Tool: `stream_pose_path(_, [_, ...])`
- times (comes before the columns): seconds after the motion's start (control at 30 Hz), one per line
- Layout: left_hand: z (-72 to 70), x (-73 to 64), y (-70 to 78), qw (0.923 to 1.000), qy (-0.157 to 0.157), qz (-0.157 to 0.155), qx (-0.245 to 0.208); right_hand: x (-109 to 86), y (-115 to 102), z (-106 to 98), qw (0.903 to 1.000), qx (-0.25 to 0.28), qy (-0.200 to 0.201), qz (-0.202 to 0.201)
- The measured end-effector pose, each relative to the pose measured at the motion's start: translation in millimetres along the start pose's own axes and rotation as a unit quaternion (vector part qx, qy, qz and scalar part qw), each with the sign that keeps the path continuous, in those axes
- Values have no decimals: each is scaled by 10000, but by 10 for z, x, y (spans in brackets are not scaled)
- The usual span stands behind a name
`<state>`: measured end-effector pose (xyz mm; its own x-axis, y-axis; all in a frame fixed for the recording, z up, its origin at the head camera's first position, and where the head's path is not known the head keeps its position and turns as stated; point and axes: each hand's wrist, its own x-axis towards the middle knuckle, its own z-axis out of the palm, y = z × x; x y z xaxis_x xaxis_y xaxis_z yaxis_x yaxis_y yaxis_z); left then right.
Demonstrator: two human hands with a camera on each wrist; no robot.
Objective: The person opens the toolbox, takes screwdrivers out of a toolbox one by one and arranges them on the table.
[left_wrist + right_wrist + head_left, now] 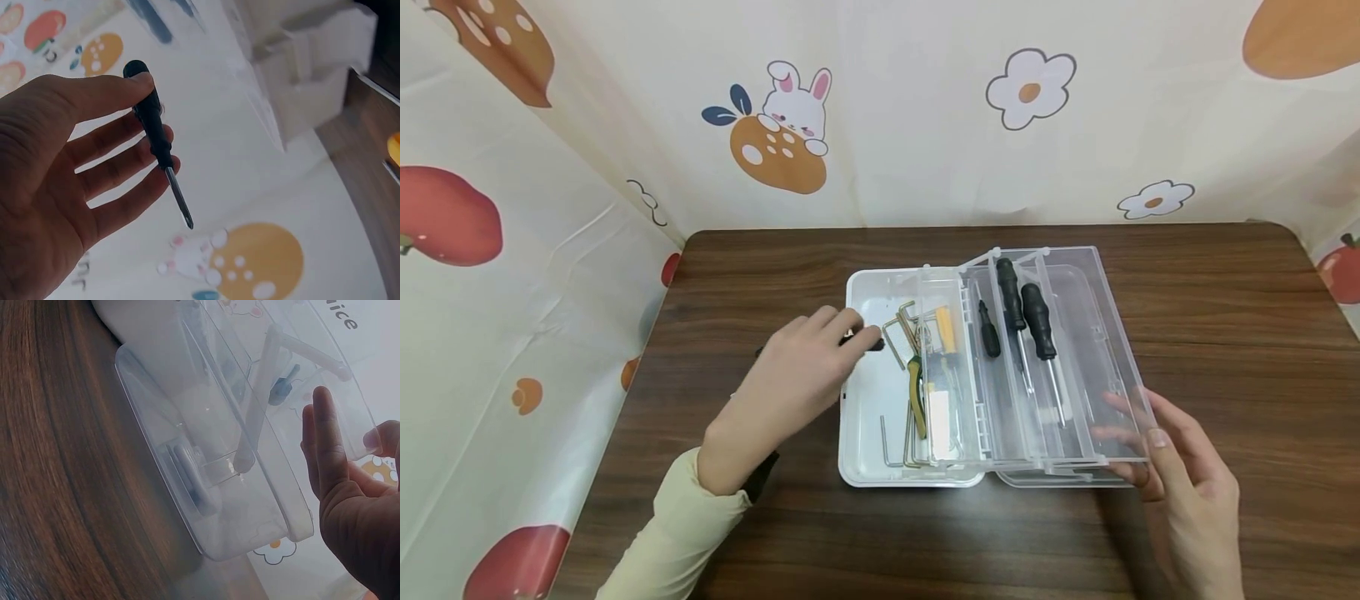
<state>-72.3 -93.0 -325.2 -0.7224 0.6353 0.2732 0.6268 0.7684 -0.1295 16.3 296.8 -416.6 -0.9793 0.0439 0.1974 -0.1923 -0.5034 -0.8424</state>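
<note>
In the head view my left hand [793,367] is over the left side of the white toolbox base [865,462]. It pinches a small black-handled screwdriver [150,119] between thumb and fingers; the left wrist view shows its short metal shaft pointing away from the palm. My right hand [1198,487] holds the right edge of the raised clear tray [1078,333], thumb on the rim and fingers showing through the plastic. Three screwdrivers lie in the tray, among them a large black one [1039,321]. Pliers [916,396] and several hex keys [892,342] lie in the base.
The clear lid [231,544] lies folded out on the right, under the tray. Folding arms [256,403] join the tray to the box. A yellow piece [945,329] and a white block [939,423] show through the tray. Brown wooden table [1247,333] surrounds the box.
</note>
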Motion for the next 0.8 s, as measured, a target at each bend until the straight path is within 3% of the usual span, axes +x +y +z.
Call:
stream_pose_path(0.23, [61, -197, -123, 9950, 185, -845, -493, -3, 5, 0, 10000, 4, -2, -1])
stream_pose_path(0.47, [192, -444, -195, 9829, -153, -1660, -779, 0, 7, 4, 10000, -44, -3, 6])
stream_pose_path(0.8, [390, -636, -150, 9726, -722, -1999, -944, -3, 2, 1, 9999, -88, 66, 37])
